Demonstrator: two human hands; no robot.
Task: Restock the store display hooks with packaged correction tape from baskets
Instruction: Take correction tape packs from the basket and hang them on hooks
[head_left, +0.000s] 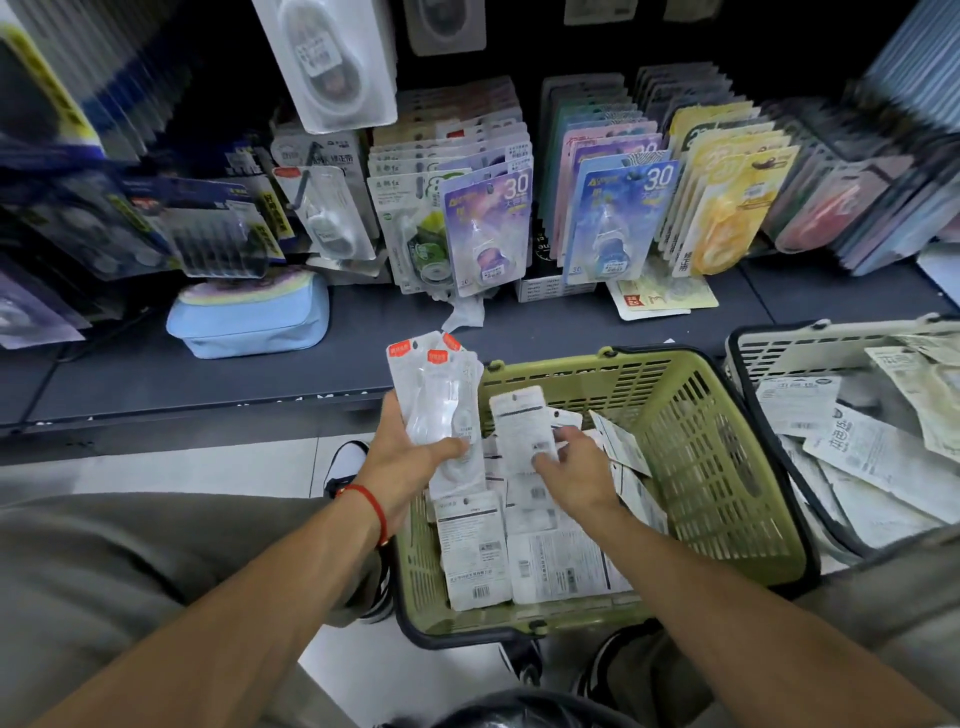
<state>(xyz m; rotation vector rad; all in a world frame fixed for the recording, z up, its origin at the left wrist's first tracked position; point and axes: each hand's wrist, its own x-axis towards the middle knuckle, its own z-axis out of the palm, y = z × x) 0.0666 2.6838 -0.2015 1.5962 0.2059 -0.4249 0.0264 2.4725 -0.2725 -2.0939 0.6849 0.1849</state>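
- Olive-green plastic shopping basket (717, 467) sits on the pale floor in front of a dark shelf; it holds loose packaged correction tape (475, 551), most lying back side up with barcodes showing
- Left hand (410, 457), with a red string bracelet (371, 506) at the wrist, grips a small fanned stack of clear blister packs (436, 395) with orange-red tabs at the top; thumb and fingers are curled round the lower part of the stack, which stands upright above the basket's left rim
- Right hand (576, 467) is inside the basket, fingers pinching a single white pack (522, 426) by its lower end; the pack is lifted clear of the pile, back side facing the camera
- White basket (779, 345) stands just right of the green one, holding more pale packages (862, 452)
- Display hooks behind the shelf carry rows of hanging packs; purple pack (488, 228) and blue pack (621, 218) each show a large "30"; yellow pack (730, 218) hangs further right
- Light-blue pouch (249, 322) rests on the shelf (545, 325) at left
- Grey trouser legs and black-and-white shoes (345, 460) frame the green basket
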